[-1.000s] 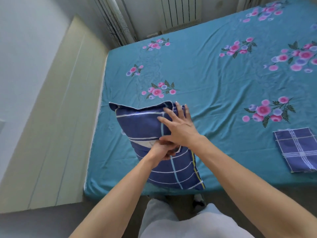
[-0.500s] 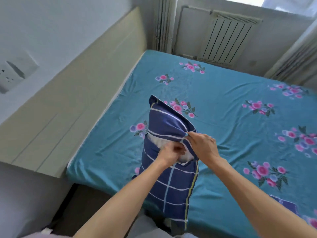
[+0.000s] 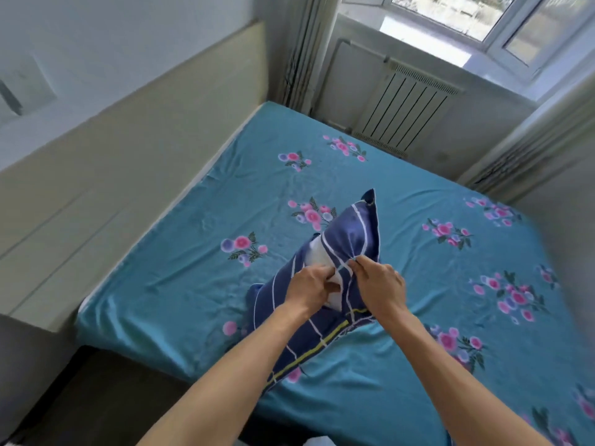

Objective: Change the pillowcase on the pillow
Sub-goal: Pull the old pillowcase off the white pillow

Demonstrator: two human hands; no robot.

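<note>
pillow (image 3: pixel 317 255) (white) between hands | left hand (image 3: pixel 310 286) grips it | right hand (image 3: pixel 381 283) pinches pillowcase (image 3: pixel 349 233)

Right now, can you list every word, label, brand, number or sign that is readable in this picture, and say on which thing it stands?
None: no readable text anywhere in the head view.
Pillowcase: only white and yellow stripes on dark blue, no label showing.
Bed sheet: only a flower print.
Wall plate at the far left: blurred, no marking readable.
Radiator: no marking to be seen.
</note>
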